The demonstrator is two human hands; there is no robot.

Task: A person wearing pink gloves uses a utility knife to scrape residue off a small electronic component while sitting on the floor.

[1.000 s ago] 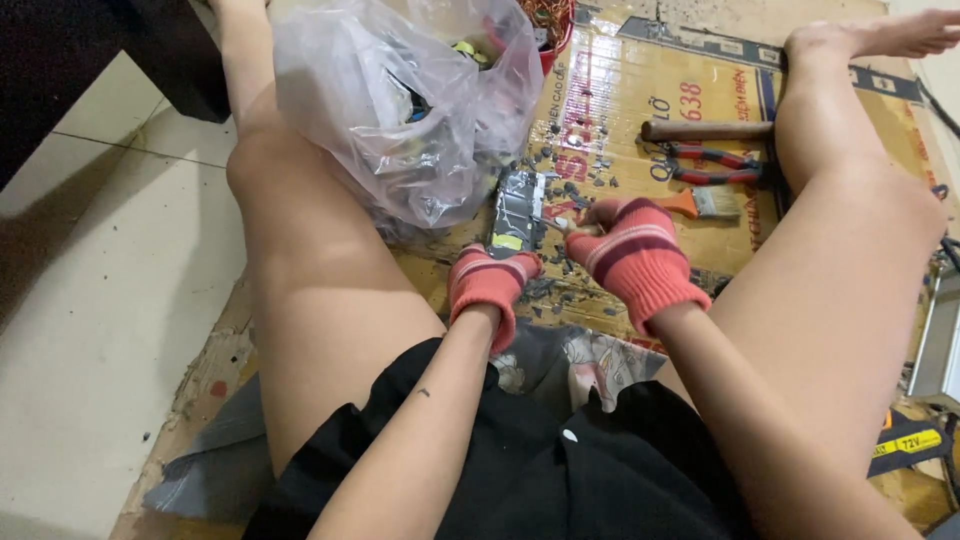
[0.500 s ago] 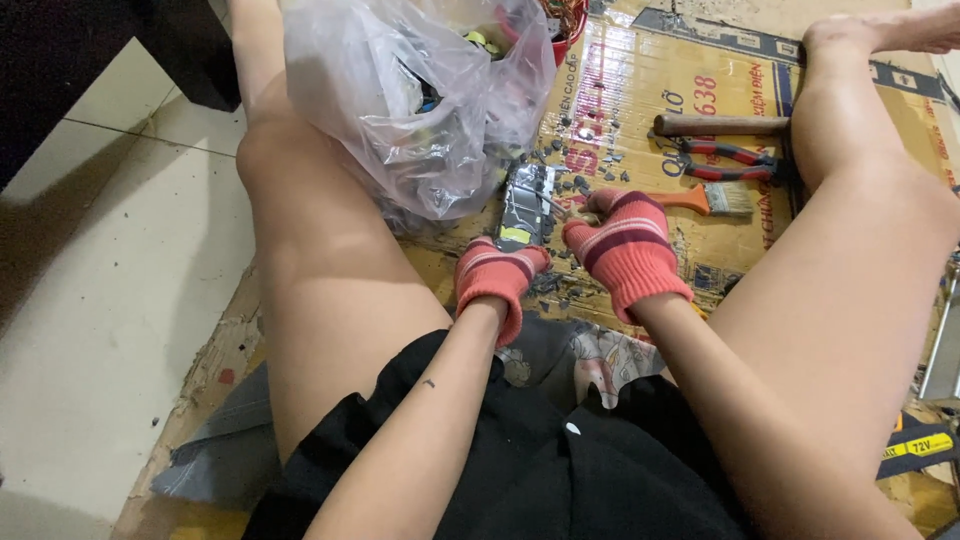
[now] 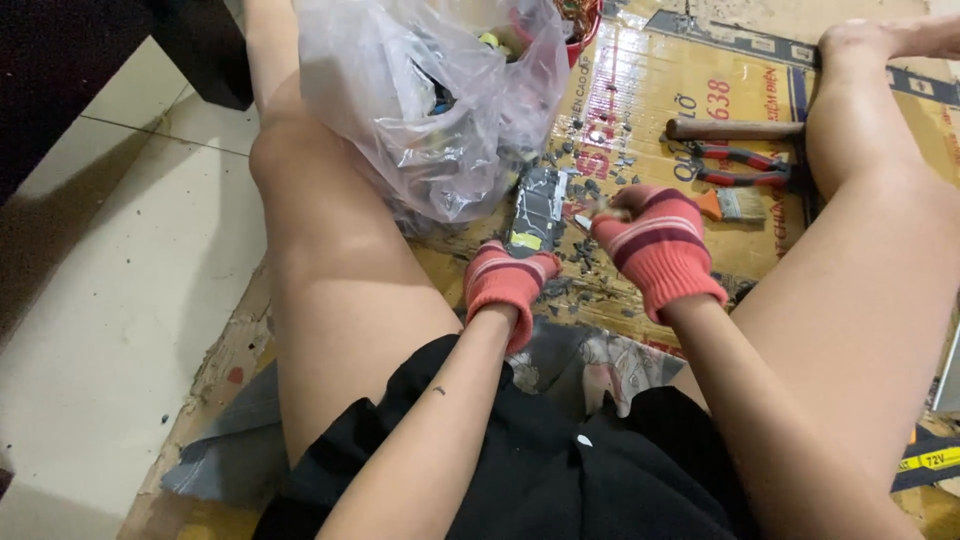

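Circuit board [image 3: 536, 205] is gripped by the left hand [image 3: 505, 285] and picked at by the right hand [image 3: 655, 245] closed on a small tool [image 3: 590, 215], beside a plastic bag [image 3: 430, 110] of scrap, with hammer [image 3: 735, 129], pliers [image 3: 745, 165] and brush [image 3: 735, 204] behind.

Clear plastic bag [image 3: 430, 110], wooden-handled hammer [image 3: 735, 129], pliers [image 3: 745, 165], paintbrush [image 3: 735, 204] on cardboard [image 3: 640, 90].

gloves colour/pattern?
Red-orange knit with darker maroon stripes, on the left hand and right hand; head view.

Bright, even indoor light from overhead – soft shadow on the pale floor tiles [image 3: 110, 300] towards nine o'clock, glare on the plastic bag [image 3: 430, 120] at twelve o'clock and the taped cardboard [image 3: 640, 90] beside it; slight wide-angle stretch at the edges – mostly sharp
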